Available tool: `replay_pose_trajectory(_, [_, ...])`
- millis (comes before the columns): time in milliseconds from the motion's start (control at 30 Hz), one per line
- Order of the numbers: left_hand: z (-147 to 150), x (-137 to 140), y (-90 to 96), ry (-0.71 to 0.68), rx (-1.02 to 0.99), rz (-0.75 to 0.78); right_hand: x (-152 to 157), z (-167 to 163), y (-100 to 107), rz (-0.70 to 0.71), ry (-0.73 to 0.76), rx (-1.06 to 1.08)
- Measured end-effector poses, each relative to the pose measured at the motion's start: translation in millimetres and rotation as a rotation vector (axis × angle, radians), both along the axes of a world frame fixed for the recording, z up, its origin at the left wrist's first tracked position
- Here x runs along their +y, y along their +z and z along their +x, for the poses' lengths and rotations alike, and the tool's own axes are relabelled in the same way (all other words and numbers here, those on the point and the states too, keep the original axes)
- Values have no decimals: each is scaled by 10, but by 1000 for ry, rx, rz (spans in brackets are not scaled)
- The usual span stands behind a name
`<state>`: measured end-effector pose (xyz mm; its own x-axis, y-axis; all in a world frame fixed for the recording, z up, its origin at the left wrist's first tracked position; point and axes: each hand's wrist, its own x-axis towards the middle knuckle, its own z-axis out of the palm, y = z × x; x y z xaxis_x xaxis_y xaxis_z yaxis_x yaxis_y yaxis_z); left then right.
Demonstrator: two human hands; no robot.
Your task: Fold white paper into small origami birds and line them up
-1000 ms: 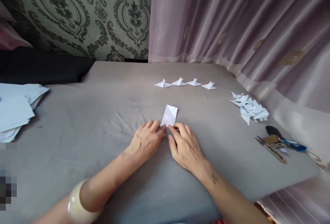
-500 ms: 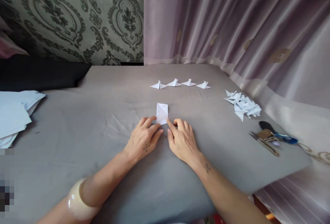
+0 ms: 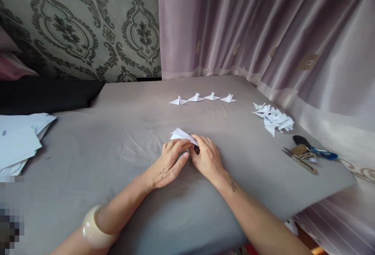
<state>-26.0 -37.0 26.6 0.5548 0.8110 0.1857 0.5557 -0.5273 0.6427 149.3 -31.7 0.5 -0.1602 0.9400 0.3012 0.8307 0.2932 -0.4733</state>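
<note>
Four small folded figures (image 3: 197, 98) in a row, one heap (image 3: 274, 120) too tangled to count, and one folded sheet (image 3: 180, 134) under two hands.
From here I see the right hand (image 3: 206, 155) pinching the sheet's near end between thumb and forefinger; the left hand (image 3: 170, 159) lays its fingertips against it, thumb spread away. The hands nearly meet, mid-cloth (image 3: 99, 149). Crisp, sharp-cornered white paper; soft, wrinkled grey fabric; one glossy cream bangle (image 3: 94, 229).

A home room; patterned wallpaper (image 3: 67, 32), purple curtains (image 3: 211, 24), grey cloth-covered surface (image 3: 102, 141).
</note>
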Motion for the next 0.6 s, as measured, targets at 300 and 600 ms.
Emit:
replay_pose_trajectory(300, [-64,75,-222,77,245,374,142,163,-37,-139,-16,391])
replay_pose_trajectory(600, [-80,112,-293,14,408,617,201,65,-96,-342,109,656])
